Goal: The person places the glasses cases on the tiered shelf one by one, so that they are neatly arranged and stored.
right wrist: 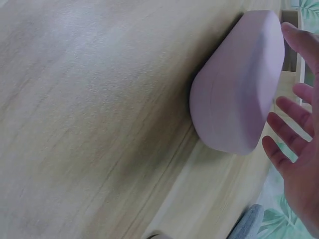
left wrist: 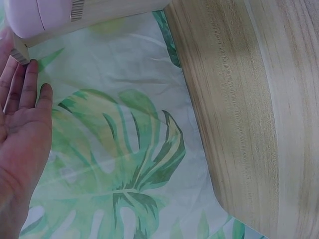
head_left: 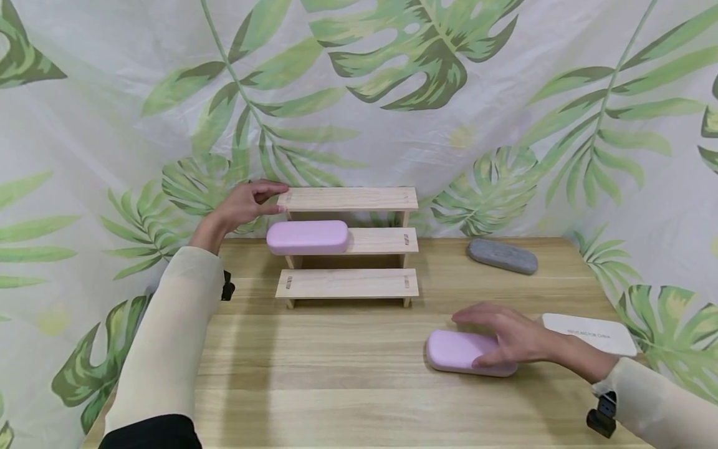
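Note:
A three-tier wooden display stand (head_left: 348,284) stands at the back of the table. My left hand (head_left: 249,204) holds the left end of its top step, thumb at the front edge and fingers behind. In the left wrist view, the left hand's (left wrist: 25,129) fingers reach the step's end. A pink-purple glasses case (head_left: 307,237) lies on the middle step, jutting past its left end. Over a second pink-purple glasses case (head_left: 457,350) on the table hovers my right hand (head_left: 513,333). The right wrist view shows its fingers (right wrist: 286,130) spread loosely beside that case (right wrist: 234,89).
A grey glasses case (head_left: 502,255) lies at the back right of the table. Partly behind my right wrist is a white case (head_left: 591,333) with small lettering. A leaf-print cloth (head_left: 392,143) hangs behind the table (head_left: 336,399) and down its sides.

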### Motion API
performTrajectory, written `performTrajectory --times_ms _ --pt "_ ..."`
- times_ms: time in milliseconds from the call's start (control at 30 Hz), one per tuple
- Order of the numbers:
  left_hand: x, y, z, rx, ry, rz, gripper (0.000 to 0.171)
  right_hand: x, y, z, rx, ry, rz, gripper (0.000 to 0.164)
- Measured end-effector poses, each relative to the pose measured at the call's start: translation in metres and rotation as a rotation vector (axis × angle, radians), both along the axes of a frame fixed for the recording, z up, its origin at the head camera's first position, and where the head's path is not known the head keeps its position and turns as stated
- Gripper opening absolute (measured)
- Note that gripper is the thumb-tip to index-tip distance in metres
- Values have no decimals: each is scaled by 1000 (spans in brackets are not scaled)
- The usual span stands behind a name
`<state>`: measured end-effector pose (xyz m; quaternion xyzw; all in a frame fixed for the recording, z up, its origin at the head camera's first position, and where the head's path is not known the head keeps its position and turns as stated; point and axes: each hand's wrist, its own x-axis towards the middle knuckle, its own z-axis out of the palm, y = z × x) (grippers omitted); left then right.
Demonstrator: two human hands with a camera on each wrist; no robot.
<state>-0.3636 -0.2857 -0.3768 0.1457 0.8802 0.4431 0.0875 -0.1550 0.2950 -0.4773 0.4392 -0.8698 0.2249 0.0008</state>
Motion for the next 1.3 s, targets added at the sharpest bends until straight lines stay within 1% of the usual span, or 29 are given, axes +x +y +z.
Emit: performTrajectory --times_ms 333,633,867,1067,1300 --pt "-6 -2 -1 10 -19 18 58 5 4 -5 7 54 3 75" --pt "-4 -1 -2 26 -34 17 58 11 7 -12 6 46 -10 77" --pt "-4 -2 -3 19 -31 16 59 11 9 -18 14 34 -24 79" --pt "-5 -1 -2 27 -34 15 60 12 9 -21 1 35 -37 80" --pt "-2 0 0 23 -43 20 60 12 10 -25 -17 16 -31 80"
